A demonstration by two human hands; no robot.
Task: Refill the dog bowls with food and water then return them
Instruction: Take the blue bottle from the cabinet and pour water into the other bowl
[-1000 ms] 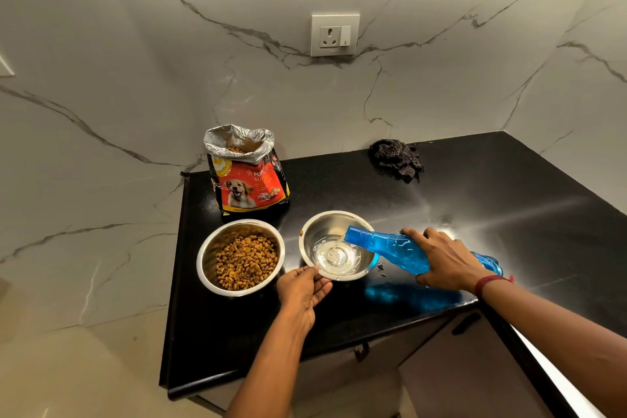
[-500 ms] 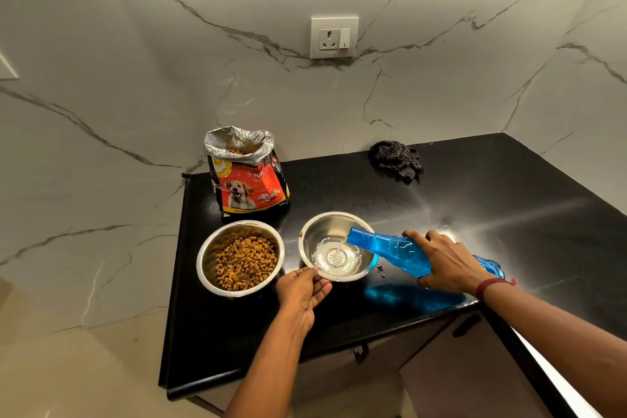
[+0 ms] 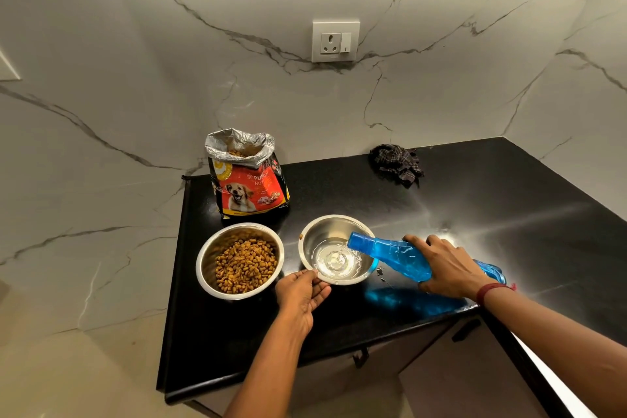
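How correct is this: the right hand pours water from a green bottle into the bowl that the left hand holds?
Not quite: the head view shows a blue bottle, not green. The right hand pours from it into the bowl that the left hand holds.

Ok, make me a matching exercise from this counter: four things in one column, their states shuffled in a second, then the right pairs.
Things:
1. left steel bowl
2. right steel bowl
3. blue bottle
4. dog food bag

States:
A. tilted, pouring
B. standing, top open
C. filled with kibble
D. holds a little water

Pairs: 1-C, 2-D, 3-A, 4-B
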